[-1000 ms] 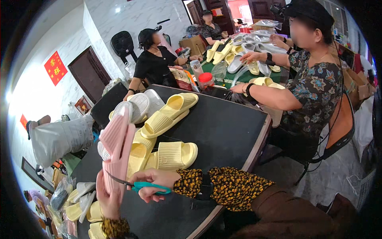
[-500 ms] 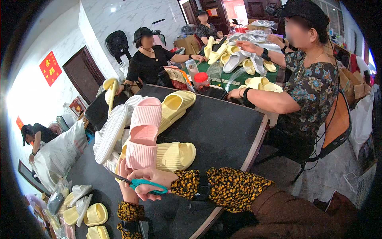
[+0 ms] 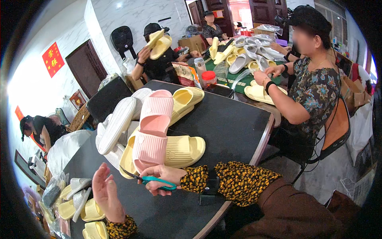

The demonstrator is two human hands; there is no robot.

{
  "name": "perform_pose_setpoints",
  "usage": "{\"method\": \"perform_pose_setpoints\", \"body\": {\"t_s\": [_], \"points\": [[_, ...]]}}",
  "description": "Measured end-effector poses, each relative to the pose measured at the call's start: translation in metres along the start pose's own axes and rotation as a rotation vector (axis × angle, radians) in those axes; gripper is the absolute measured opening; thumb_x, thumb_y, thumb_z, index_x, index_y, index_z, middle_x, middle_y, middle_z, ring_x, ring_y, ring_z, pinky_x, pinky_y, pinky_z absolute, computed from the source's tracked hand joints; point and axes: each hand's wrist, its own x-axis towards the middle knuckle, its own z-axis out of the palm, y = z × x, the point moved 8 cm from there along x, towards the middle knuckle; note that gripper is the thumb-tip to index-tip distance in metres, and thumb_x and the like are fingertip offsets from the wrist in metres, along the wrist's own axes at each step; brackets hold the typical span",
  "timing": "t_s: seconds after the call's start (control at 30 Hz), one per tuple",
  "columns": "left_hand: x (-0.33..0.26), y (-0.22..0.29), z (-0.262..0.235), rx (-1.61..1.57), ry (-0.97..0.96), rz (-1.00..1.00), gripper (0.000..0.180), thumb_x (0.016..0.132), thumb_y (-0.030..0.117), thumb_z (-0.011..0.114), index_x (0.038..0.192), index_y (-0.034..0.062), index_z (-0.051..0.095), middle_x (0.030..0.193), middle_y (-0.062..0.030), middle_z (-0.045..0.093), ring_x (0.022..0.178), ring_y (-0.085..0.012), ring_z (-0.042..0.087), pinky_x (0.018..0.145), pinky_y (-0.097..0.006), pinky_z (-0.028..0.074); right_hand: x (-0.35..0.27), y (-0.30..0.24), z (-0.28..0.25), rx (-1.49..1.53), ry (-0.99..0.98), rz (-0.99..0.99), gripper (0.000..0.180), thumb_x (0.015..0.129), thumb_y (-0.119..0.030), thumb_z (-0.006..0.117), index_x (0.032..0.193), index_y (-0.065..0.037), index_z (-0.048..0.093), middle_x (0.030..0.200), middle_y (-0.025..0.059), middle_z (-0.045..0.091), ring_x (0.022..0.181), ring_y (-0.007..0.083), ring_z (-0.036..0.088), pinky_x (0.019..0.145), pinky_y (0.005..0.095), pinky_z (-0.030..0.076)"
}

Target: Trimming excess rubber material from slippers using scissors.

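My right hand (image 3: 162, 174) is closed round the teal handles of a pair of scissors (image 3: 166, 186); their dark blades point left, just below the toe of a pink slipper. To the left, my left hand (image 3: 106, 193) is raised with its palm up and fingers stretched, holding nothing. Beyond the scissors, pink ribbed slippers (image 3: 150, 145) lie on top of a heap. Yellow slippers (image 3: 185, 152) and white slippers (image 3: 117, 124) lie under and beside them. Several yellow and grey slippers (image 3: 92, 210) sit at the lower left, near my left hand.
The heap rests on a dark table (image 3: 230, 119) with a pale edge on the right. Plastic-wrapped items (image 3: 55, 191) crowd the left side. Behind stands a green-topped table (image 3: 234, 81) with many slippers and a red-lidded jar (image 3: 209, 78). Co-workers sit around it; a chair (image 3: 336, 123) stands right.
My left hand has moved left and away from the slippers and scissors, fingers now apart. My right hand keeps the scissors. At the back, a co-worker has lifted yellow slippers.
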Motion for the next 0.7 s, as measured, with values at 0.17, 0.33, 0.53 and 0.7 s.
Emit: {"method": "perform_pose_setpoints", "body": {"t_s": [0.17, 0.33, 0.53, 0.7], "points": [[0.000, 0.037, -0.032, 0.036, 0.126, 0.078, 0.039, 0.087, 0.010, 0.045, 0.124, -0.0007, 0.042, 0.127, -0.0174, 0.046, 0.116, -0.0241, 0.045, 0.095, -0.034, 0.035, 0.003, 0.011, 0.000, -0.029, 0.028, 0.104, 0.033, 0.080, -0.016, 0.059, 0.109, -0.005, 0.047, 0.068, 0.0037, 0.056, 0.044, 0.0053, 0.051, 0.036, 0.0174, 0.039], [-0.006, 0.064, -0.053, -0.013, 0.169, 0.188, 0.038, 0.089, 0.006, 0.042, 0.126, -0.0001, 0.040, 0.128, -0.0196, 0.046, 0.116, -0.0248, 0.046, 0.095, -0.034, 0.036, 0.005, 0.016, -0.003, -0.124, 0.027, 0.138, 0.036, 0.080, -0.017, 0.060, 0.111, -0.004, 0.046, 0.068, 0.0038, 0.056, 0.045, 0.0057, 0.051, 0.037, 0.0176, 0.040], [-0.016, 0.105, -0.056, -0.061, 0.115, 0.382, 0.043, 0.084, -0.001, 0.044, 0.127, -0.0034, 0.038, 0.121, -0.0278, 0.047, 0.109, -0.0336, 0.051, 0.089, -0.042, 0.043, 0.008, 0.025, -0.004, -0.093, 0.010, 0.154, 0.037, 0.082, -0.015, 0.058, 0.113, -0.003, 0.044, 0.068, 0.0044, 0.056, 0.046, 0.0065, 0.051, 0.037, 0.0185, 0.040], [-0.022, 0.131, -0.059, -0.044, 0.101, 0.501, 0.035, 0.088, 0.003, 0.041, 0.121, -0.0047, 0.041, 0.118, -0.0326, 0.047, 0.110, -0.0387, 0.050, 0.089, -0.047, 0.042, 0.005, 0.026, -0.008, -0.092, 0.004, 0.171, 0.037, 0.082, -0.014, 0.057, 0.114, -0.004, 0.043, 0.067, 0.0039, 0.055, 0.045, 0.0067, 0.051, 0.037, 0.0186, 0.040]]}}
